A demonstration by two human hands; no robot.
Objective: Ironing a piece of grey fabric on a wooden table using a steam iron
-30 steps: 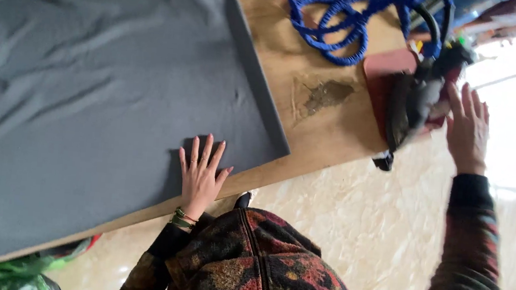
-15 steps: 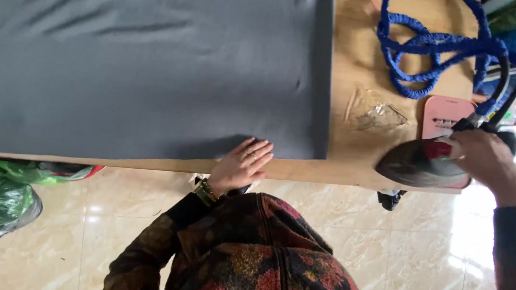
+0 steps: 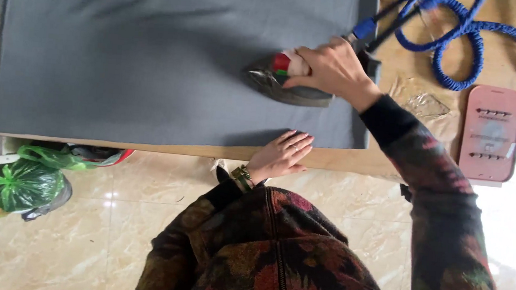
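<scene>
Head view, looking straight down. Right hand (image 3: pixel 333 67) is closed around the handle of an iron (image 3: pixel 285 85); fingers wrap the top, so the handle itself is mostly hidden. The iron has a dark, dull metallic body, pointed toward the left of the frame, with a red and green part showing just beside the knuckles. It sits flat on the grey cloth (image 3: pixel 154 55), in the cloth's right half, near its right edge. A blue-tipped cord leaves the rear of the iron and joins a coiled blue hose (image 3: pixel 466 39) lying on the bare wood at upper right.

The cloth is a plain dark grey sheet, spread over most of the wooden surface (image 3: pixel 393 163). Faint creases show in its upper left part; the area around the iron reads smooth.

Left hand (image 3: pixel 282 155) lies palm down, fingers spread, not holding anything. It rests on the near hem of the cloth at the surface edge, just below the iron and apart from it. A bracelet is visible at the wrist.

A pink rectangular iron rest (image 3: pixel 491 134) lies on the wood to the right, well apart from the iron. A crumpled clear wrapper (image 3: pixel 426 105) lies between it and the cloth.

Green plastic bags (image 3: pixel 12 186) sit on the tiled floor at lower left.
</scene>
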